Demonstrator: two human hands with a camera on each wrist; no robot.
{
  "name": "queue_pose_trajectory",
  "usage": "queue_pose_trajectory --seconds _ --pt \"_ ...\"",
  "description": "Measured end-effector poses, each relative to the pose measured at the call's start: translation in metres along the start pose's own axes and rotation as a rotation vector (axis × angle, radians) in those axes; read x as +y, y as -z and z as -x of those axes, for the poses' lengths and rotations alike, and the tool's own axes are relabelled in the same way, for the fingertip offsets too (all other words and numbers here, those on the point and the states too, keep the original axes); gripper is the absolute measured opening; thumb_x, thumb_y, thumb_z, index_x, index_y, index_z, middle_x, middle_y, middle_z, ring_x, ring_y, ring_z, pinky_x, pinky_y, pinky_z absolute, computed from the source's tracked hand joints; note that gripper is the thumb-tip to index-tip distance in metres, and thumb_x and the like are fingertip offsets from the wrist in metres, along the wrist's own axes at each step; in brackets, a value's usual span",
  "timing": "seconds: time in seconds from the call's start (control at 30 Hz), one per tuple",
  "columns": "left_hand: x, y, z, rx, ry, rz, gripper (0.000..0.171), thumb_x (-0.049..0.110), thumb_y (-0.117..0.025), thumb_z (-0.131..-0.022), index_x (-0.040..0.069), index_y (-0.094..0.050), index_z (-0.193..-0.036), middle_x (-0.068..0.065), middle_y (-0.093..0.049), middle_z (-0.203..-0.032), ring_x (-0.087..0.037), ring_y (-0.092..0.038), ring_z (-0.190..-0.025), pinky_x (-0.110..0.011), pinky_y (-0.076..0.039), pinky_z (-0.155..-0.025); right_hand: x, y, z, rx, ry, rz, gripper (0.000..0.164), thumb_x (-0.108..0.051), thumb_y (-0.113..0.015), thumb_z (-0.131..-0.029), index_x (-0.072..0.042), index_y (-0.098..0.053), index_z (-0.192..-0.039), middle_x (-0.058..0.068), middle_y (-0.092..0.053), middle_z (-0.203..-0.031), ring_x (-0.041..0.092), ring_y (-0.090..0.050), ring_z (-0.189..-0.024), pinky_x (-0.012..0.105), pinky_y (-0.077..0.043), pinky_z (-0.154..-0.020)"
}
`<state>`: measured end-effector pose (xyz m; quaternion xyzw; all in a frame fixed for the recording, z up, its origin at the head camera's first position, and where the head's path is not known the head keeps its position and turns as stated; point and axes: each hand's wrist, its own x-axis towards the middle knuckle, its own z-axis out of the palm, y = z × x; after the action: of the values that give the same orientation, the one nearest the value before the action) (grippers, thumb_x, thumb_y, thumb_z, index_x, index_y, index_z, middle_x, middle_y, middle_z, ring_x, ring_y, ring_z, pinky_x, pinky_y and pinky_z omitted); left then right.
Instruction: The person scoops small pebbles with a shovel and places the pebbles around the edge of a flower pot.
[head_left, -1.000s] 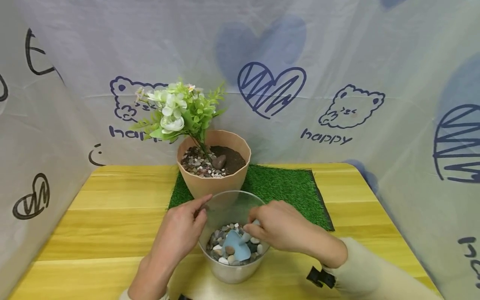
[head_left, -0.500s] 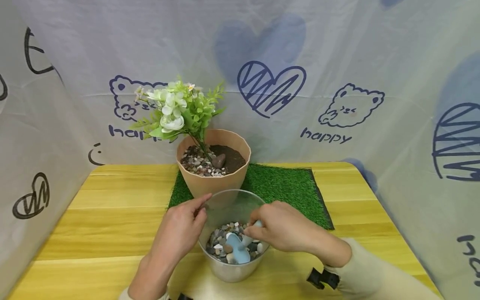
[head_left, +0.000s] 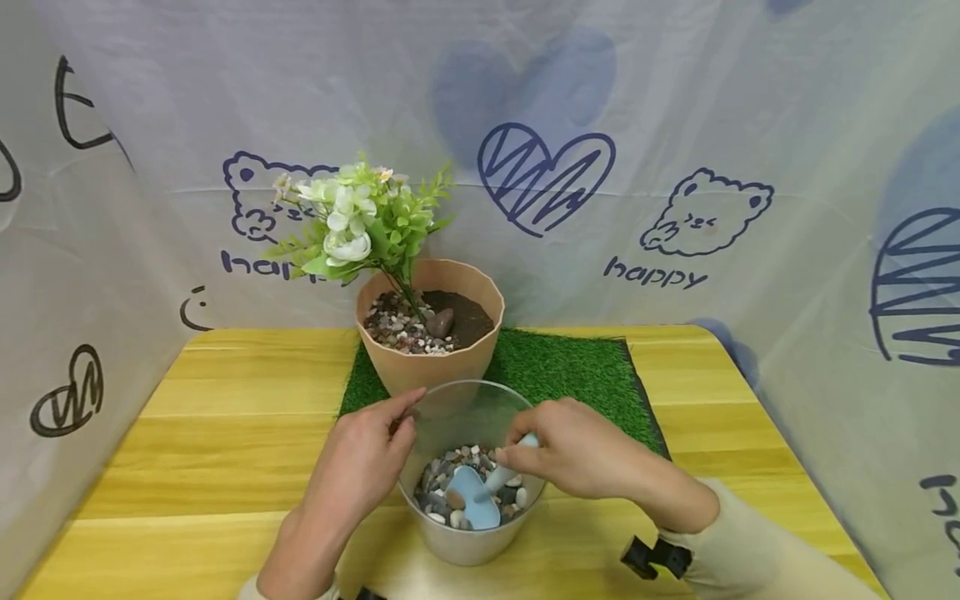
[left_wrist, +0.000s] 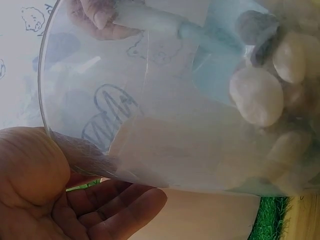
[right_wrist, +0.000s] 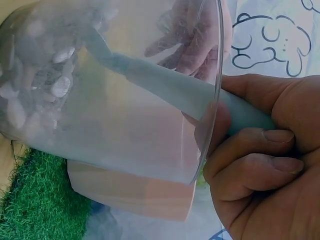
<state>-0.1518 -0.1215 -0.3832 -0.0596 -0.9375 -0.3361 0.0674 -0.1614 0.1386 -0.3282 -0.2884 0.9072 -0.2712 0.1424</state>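
My right hand (head_left: 573,446) grips the handle of a light blue trowel (head_left: 474,498), whose blade lies among pebbles in a clear plastic bucket (head_left: 468,546). Its fingers curl round the handle's end just past the bucket rim in the right wrist view, where the trowel handle (right_wrist: 165,85) runs down inside the wall. My left hand (head_left: 363,458) holds the bucket's left side at the rim. In the left wrist view, the left hand's fingers (left_wrist: 125,210) lie along the outside of the wall. A brown pebble (head_left: 455,499) rests on the blade; grey and white pebbles (head_left: 435,479) surround it.
Right behind the bucket stands a peach flowerpot (head_left: 427,367) with dark soil, small gravel, a brown stone (head_left: 440,323) and a white-flowered plant (head_left: 348,217). The pot sits on a green turf mat (head_left: 577,383) on a wooden table (head_left: 225,442). A printed cloth (head_left: 547,75) hangs behind.
My right hand has drawn slightly back to the right, showing more of the trowel handle. The blade has shifted and turned a little among the pebbles. My left hand keeps its place.
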Motion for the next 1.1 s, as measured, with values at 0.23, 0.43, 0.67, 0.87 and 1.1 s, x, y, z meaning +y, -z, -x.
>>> queue_pose_trajectory --seconds 0.23,0.43,0.67,0.87,1.1 --pt "0.000 0.000 0.000 0.000 0.002 -0.005 0.041 0.015 -0.058 -0.103 0.020 -0.069 -0.142 0.001 -0.067 -0.083 -0.012 -0.046 -0.054 -0.029 -0.041 -0.051 0.003 0.006 0.003 0.009 -0.013 -0.078 0.021 -0.033 -0.068 -0.102 -0.019 -0.080 -0.090 -0.012 -0.057 -0.062 0.005 -0.044 -0.054 0.025 -0.040 -0.052" --pt "0.000 0.001 0.000 -0.007 0.010 -0.002 0.041 0.015 -0.057 -0.103 0.021 -0.069 -0.142 0.001 -0.064 -0.080 -0.011 -0.045 -0.051 -0.028 -0.040 -0.048 0.006 0.005 0.003 -0.011 -0.032 -0.130 0.021 -0.032 -0.069 -0.101 -0.017 -0.079 -0.090 -0.009 -0.058 -0.062 0.005 -0.047 -0.054 0.025 -0.042 -0.052" --pt "0.000 0.002 0.000 -0.021 0.023 0.006 0.041 0.015 -0.058 -0.104 0.021 -0.069 -0.143 0.001 -0.060 -0.076 -0.011 -0.043 -0.049 -0.028 -0.039 -0.047 0.014 0.010 0.004 0.002 -0.041 -0.214 0.019 -0.030 -0.069 -0.102 -0.015 -0.080 -0.096 -0.005 -0.062 -0.064 0.008 -0.042 -0.050 0.024 -0.038 -0.050" --pt "0.000 0.001 -0.001 -0.015 0.011 0.006 0.040 0.016 -0.059 -0.103 0.022 -0.070 -0.141 0.002 -0.062 -0.077 -0.011 -0.044 -0.050 -0.029 -0.040 -0.049 0.023 0.013 0.005 0.016 -0.078 -0.263 0.019 -0.029 -0.069 -0.102 -0.014 -0.079 -0.094 -0.003 -0.064 -0.066 0.011 -0.038 -0.052 0.025 -0.034 -0.050" --pt "-0.001 0.001 -0.001 -0.015 0.014 0.012 0.040 0.016 -0.059 -0.103 0.022 -0.070 -0.141 0.002 -0.061 -0.076 -0.012 -0.045 -0.050 -0.029 -0.040 -0.048 0.028 0.015 0.008 0.033 -0.102 -0.319 0.022 -0.029 -0.069 -0.102 -0.012 -0.078 -0.091 0.001 -0.065 -0.070 0.014 -0.041 -0.057 0.026 -0.036 -0.054"
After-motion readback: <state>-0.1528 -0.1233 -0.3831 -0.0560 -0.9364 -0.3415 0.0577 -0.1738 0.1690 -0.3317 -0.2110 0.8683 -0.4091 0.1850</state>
